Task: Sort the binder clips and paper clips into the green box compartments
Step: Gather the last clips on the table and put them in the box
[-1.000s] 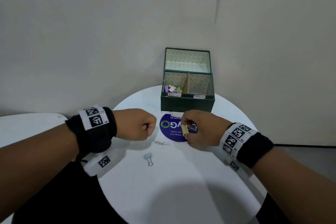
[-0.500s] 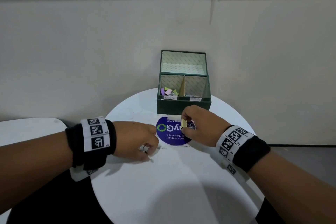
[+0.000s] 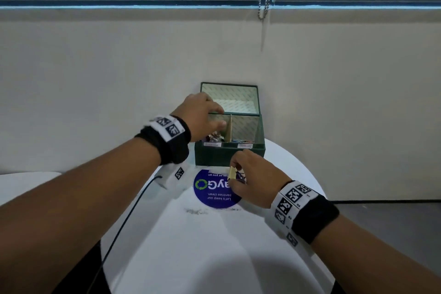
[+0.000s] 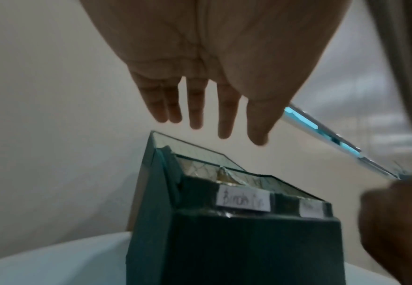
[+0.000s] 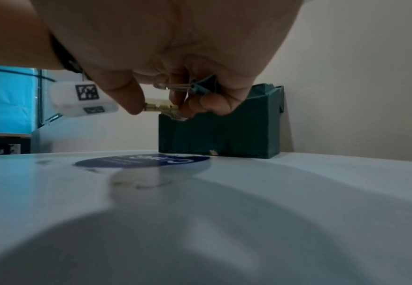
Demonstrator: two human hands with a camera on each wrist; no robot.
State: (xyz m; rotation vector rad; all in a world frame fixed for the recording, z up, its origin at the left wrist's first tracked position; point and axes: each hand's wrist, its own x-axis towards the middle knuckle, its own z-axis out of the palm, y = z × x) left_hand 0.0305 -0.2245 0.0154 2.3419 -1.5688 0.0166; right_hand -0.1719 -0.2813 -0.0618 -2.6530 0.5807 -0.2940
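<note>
The green box (image 3: 229,154) stands open at the far edge of the white round table, its lid upright behind it. A cardboard divider (image 3: 229,127) splits it in two. My left hand (image 3: 220,117) hovers over the left compartment with straight, spread fingers (image 4: 196,108) that hold nothing. Several coloured binder clips (image 3: 214,137) lie in that compartment. My right hand (image 3: 235,175) hangs just in front of the box (image 5: 224,135); it pinches a yellow binder clip (image 3: 232,172) (image 5: 158,107) and holds a blue-grey binder clip (image 5: 202,86) in its curled fingers.
A round blue sticker (image 3: 216,188) lies on the table (image 3: 214,246) in front of the box. Two white labels (image 4: 243,201) sit on the box's front rim. A black cable (image 3: 124,217) hangs off the table's left side. A beige wall stands close behind the box.
My left hand took the light blue binder clip off the table, rose to the box's left compartment and opened; the clip is gone from the table. The right hand barely moved.
</note>
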